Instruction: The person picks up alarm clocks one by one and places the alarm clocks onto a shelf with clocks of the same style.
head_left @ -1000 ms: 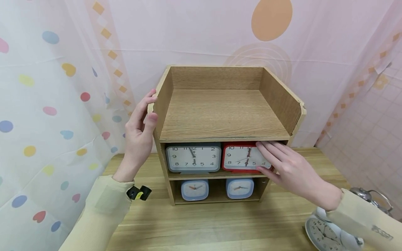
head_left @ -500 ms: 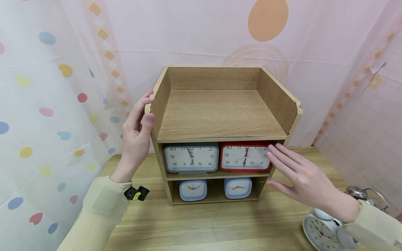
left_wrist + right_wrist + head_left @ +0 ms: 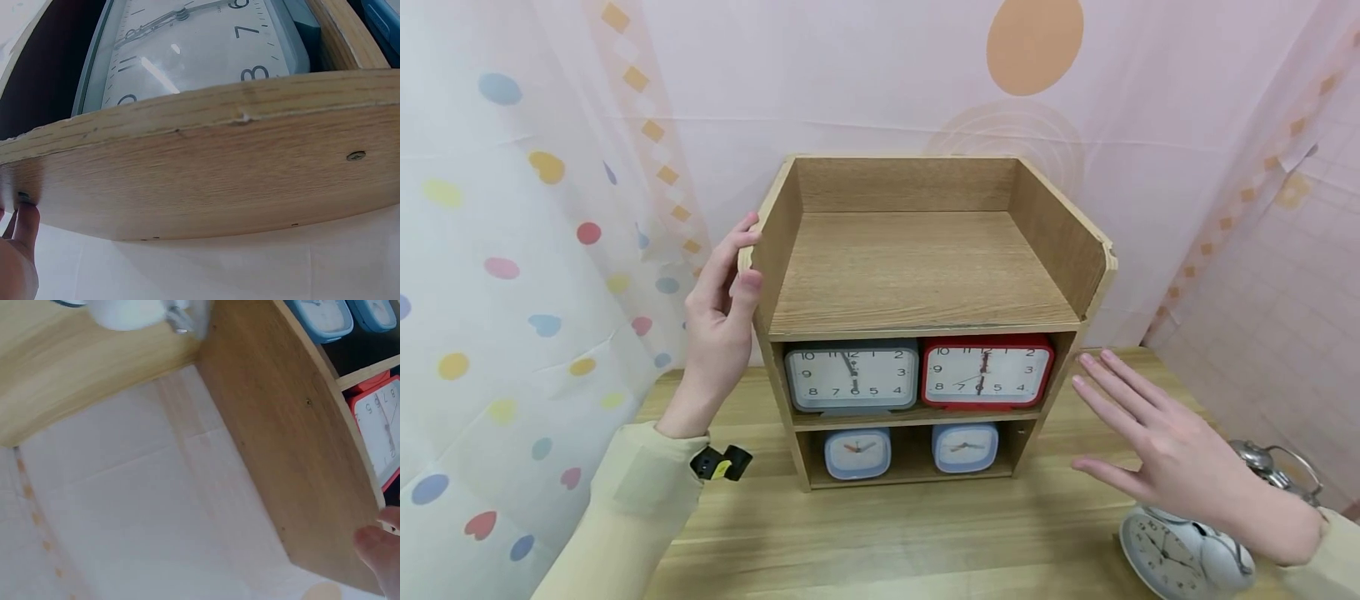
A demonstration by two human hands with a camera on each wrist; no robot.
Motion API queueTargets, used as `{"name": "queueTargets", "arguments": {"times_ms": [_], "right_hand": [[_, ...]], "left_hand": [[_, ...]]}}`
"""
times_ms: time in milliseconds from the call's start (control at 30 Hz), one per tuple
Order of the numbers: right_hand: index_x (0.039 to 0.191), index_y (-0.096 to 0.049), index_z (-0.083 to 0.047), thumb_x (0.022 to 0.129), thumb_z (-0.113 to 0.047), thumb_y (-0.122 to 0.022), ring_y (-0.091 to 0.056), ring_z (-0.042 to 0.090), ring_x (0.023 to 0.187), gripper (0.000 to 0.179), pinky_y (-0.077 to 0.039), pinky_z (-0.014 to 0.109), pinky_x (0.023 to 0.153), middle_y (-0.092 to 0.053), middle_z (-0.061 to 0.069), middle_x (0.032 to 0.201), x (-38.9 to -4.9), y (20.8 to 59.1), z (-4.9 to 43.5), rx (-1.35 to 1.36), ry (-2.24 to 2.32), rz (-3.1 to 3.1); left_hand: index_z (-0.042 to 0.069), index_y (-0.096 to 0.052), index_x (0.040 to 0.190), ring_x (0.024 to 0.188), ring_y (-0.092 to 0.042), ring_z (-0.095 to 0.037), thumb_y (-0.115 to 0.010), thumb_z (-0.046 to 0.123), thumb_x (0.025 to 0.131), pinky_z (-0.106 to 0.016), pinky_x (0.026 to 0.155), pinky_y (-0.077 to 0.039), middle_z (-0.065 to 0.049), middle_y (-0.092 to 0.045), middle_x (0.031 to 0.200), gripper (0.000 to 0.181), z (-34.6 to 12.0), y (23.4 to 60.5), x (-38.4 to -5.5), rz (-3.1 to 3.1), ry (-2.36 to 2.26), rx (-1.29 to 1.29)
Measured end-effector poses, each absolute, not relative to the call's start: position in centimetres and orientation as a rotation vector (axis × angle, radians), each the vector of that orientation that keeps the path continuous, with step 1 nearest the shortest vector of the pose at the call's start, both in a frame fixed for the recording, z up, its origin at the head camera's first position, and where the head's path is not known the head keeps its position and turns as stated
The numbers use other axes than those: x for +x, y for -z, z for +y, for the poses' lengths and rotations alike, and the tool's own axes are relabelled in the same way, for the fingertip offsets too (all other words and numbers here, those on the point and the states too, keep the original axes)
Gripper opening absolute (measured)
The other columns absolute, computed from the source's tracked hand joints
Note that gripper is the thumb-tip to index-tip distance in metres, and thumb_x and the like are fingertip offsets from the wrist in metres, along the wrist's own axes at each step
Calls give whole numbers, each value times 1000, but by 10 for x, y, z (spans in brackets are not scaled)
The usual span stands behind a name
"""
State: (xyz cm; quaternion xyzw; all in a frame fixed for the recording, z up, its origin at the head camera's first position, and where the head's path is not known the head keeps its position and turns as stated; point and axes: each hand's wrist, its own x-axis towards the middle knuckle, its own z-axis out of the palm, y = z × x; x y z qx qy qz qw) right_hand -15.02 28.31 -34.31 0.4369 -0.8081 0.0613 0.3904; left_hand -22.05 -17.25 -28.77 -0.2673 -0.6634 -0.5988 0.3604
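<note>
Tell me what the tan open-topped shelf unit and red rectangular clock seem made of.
Tan open-topped shelf unit: wood or veneered board, satin-looking, showing grain and chipped edges. Red rectangular clock: probably smooth plastic, given its even colour and rounded corners; painted metal is possible.

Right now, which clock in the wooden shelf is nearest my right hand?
The red rectangular clock, just left of your fingers; the grey rectangular clock stands farther left, the two small light-blue clocks one level lower.
</note>
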Motion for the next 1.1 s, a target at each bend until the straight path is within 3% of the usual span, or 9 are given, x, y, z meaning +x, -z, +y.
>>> {"name": "queueTargets", "arguments": {"times_ms": [167,367,433,500,600,667,733,867,1100], "right_hand": [[155,-51,-4,103,-71,-45,-10,7,167,84,-8,12,130,-37,9,171,-141,350,304,1012,-127,-2291],[163,-39,-14,89,-65,-74,0,1,165,96,-1,4,125,-35,10,172,-132,360,324,951,-69,-2461],[165,-36,-17,84,-63,-80,2,-1,164,103,-19,13,129,-34,8,173,-129,363,329,904,-30,-2511],[166,-34,-19,80,-61,-84,3,-4,163,108,-18,10,128,-36,9,172,-126,367,334,861,-26,-2563],[165,-35,-20,77,-62,-86,3,-7,162,110,-52,30,110,-44,13,168,-121,373,340,793,-1,-2618],[165,-36,-18,77,-62,-86,1,-8,161,110,-55,38,109,-49,16,163,-119,377,344,769,-12,-2654],[164,-39,-16,77,-64,-85,-11,8,166,109,-59,54,89,-54,18,159,-116,380,348,740,9,-2686],[157,-49,-8,76,-66,-85,-54,38,144,106,-60,53,84,-59,19,153,-113,385,353,696,5,-2765],[151,-50,5,77,-67,-84,-74,40,107,109,-60,45,66,-64,29,142,-109,388,359,585,-38,-2965]], "left_hand": [[4,-61,140,154,-46,-16,-63,36,106,-19,108,-39,-6,-54,161,47,-173,289,-221,-1694,1561,-690],[3,-61,140,154,-46,-16,-64,34,106,-20,107,-38,-5,-56,159,46,-173,288,-221,-1673,1562,-698],[2,-61,140,154,-46,-16,-63,34,106,-20,106,-38,-5,-56,159,46,-173,288,-221,-1673,1560,-700],[2,-61,140,153,-47,-16,-63,34,106,-20,106,-38,-6,-56,159,46,-172,289,-221,-1670,1562,-701],[1,-60,140,153,-47,-15,-63,34,106,-20,106,-39,-6,-56,159,48,-172,289,-221,-1675,1557,-700],[1,-60,141,152,-48,-15,-63,34,106,-20,106,-39,-6,-56,159,48,-172,289,-221,-1675,1559,-701],[1,-60,140,152,-48,-14,-63,34,106,-20,107,-39,-5,-56,159,47,-173,289,-221,-1674,1557,-699],[2,-61,140,152,-48,-14,-63,31,106,-19,106,-39,-5,-56,159,45,-173,289,-221,-1663,1569,-702],[2,-61,140,154,-46,-17,-63,30,107,-19,114,-38,-5,-57,159,43,-173,288,-222,-1684,1557,-694]]}}
